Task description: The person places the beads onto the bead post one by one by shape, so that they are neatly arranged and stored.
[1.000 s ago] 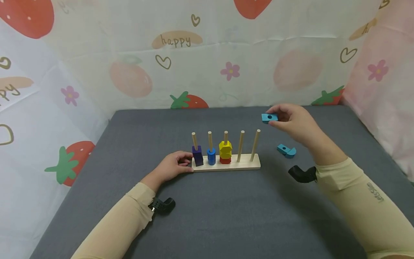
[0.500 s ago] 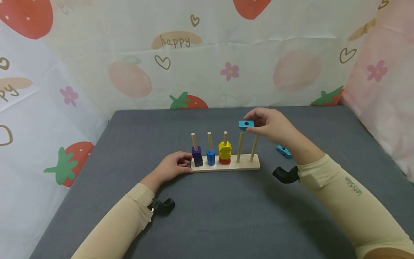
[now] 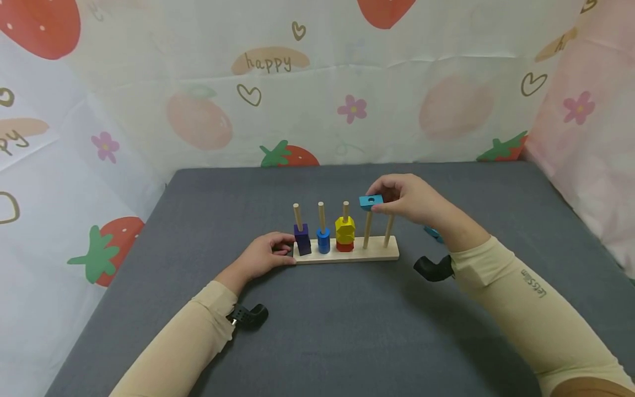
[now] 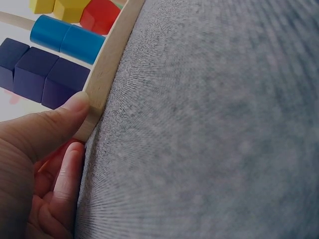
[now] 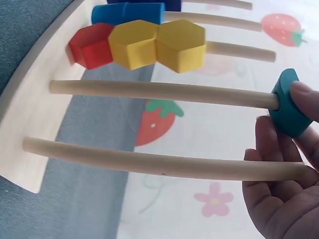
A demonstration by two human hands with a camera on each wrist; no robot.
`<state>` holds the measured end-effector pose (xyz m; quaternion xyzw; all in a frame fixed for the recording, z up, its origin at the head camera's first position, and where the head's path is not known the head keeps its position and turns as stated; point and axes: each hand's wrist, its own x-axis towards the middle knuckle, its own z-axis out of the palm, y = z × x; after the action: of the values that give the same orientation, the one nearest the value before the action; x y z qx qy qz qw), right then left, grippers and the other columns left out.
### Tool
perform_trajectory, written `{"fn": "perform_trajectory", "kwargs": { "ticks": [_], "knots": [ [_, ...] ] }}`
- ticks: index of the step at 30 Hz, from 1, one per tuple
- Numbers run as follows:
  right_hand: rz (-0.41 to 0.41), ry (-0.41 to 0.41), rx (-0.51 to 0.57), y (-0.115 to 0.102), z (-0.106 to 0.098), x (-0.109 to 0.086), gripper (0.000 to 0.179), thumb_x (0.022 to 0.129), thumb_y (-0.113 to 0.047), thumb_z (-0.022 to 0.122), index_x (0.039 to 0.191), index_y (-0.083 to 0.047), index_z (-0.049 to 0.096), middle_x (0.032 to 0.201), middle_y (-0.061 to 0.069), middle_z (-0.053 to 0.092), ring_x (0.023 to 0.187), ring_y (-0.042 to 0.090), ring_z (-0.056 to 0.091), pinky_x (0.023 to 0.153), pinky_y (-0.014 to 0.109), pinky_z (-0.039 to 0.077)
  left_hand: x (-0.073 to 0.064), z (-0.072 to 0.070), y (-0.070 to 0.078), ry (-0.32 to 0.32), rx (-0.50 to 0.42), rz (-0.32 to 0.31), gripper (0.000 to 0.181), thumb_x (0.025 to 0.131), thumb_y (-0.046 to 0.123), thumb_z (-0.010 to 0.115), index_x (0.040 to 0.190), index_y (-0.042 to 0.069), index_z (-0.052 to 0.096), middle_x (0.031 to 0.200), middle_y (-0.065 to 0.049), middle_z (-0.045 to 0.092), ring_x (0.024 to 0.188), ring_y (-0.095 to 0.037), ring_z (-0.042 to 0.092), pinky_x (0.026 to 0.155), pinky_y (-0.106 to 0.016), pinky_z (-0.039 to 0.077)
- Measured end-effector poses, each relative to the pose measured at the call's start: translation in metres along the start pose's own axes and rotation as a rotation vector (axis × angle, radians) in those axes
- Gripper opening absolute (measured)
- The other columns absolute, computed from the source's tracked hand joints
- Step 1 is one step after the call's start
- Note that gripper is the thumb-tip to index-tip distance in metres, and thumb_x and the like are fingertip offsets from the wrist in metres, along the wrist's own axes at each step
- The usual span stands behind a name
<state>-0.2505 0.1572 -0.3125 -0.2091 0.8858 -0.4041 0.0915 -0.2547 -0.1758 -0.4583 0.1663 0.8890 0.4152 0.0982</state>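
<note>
Teal block [image 3: 371, 202] with a round hole sits at the very top of the fourth peg [image 3: 367, 227] of the wooden peg board [image 3: 347, 255], pinched between thumb and fingers of the right hand [image 3: 407, 199]; in the right wrist view the peg's tip [image 5: 271, 99] meets the block [image 5: 289, 103], with the fingertips [image 5: 305, 97] curled over its outer face. The fifth peg [image 3: 389, 230] stands bare just beside it, passing under the right hand. Left hand [image 3: 264, 255] rests on the bench [image 3: 347, 331] at the left end of the board, its thumb [image 4: 65, 117] pressed against the wooden edge [image 4: 107, 64] and its fingers curled beneath, gripping that end. Dark purple blocks [image 3: 302, 240] sit on the first peg, blue cylinders [image 3: 323, 241] on the second, and yellow hexagons [image 3: 344, 229] over a red piece [image 3: 344, 246] on the third. Another teal piece [image 3: 434, 234] lies on the bench toward the right edge, mostly hidden behind the right wrist. The board stands near the middle of the bench, its length running parallel to the far edge.
</note>
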Motion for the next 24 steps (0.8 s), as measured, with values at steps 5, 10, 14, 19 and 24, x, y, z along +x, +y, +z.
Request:
{"fn": "perform_trajectory", "kwargs": {
  "ticks": [5,10,14,19,24],
  "knots": [
    [0.019,-0.001,0.05,0.008,0.004,0.002,0.023,0.082,-0.017,0.069,0.103,-0.008,0.062,0.089,0.008,0.06,0.08,0.023,0.052,0.073,0.033,0.045,0.0,0.0,0.0,-0.002,0.008,-0.005,0.048,0.073,0.025,0.077,0.116,0.01,0.06,0.106,-0.003,0.059,0.091,-0.013,0.055,0.082,-0.031,0.047],
    [0.005,0.004,0.129,0.016,0.007,0.003,0.024,0.083,-0.017,0.069,0.101,-0.005,0.061,0.089,0.009,0.057,0.081,0.023,0.049,0.072,0.032,0.043,0.001,0.0,0.001,-0.002,0.012,-0.01,0.048,0.074,0.025,0.077,0.116,0.01,0.06,0.107,-0.003,0.059,0.091,-0.013,0.055,0.082,-0.032,0.046],
    [-0.006,0.009,0.166,0.023,0.012,0.004,0.022,0.082,-0.016,0.069,0.099,-0.004,0.061,0.087,0.01,0.055,0.081,0.024,0.046,0.069,0.032,0.041,0.001,0.0,0.0,-0.004,0.009,-0.009,0.048,0.074,0.025,0.077,0.116,0.011,0.06,0.106,-0.003,0.059,0.092,-0.013,0.055,0.082,-0.031,0.046],
    [0.023,0.004,0.196,0.031,0.019,0.004,0.021,0.082,-0.015,0.07,0.098,-0.005,0.06,0.088,0.011,0.051,0.082,0.025,0.044,0.068,0.033,0.042,0.0,0.0,0.0,-0.005,0.008,-0.007,0.048,0.074,0.025,0.077,0.116,0.011,0.06,0.106,-0.002,0.059,0.091,-0.013,0.055,0.082,-0.031,0.046],
    [0.056,-0.01,0.229,0.04,0.026,0.004,0.024,0.081,-0.015,0.07,0.098,-0.003,0.058,0.089,0.009,0.051,0.082,0.023,0.044,0.071,0.032,0.043,0.0,0.0,0.001,-0.004,0.002,-0.01,0.048,0.074,0.025,0.077,0.117,0.011,0.06,0.108,-0.003,0.059,0.091,-0.013,0.055,0.082,-0.031,0.046]
  ]
}}
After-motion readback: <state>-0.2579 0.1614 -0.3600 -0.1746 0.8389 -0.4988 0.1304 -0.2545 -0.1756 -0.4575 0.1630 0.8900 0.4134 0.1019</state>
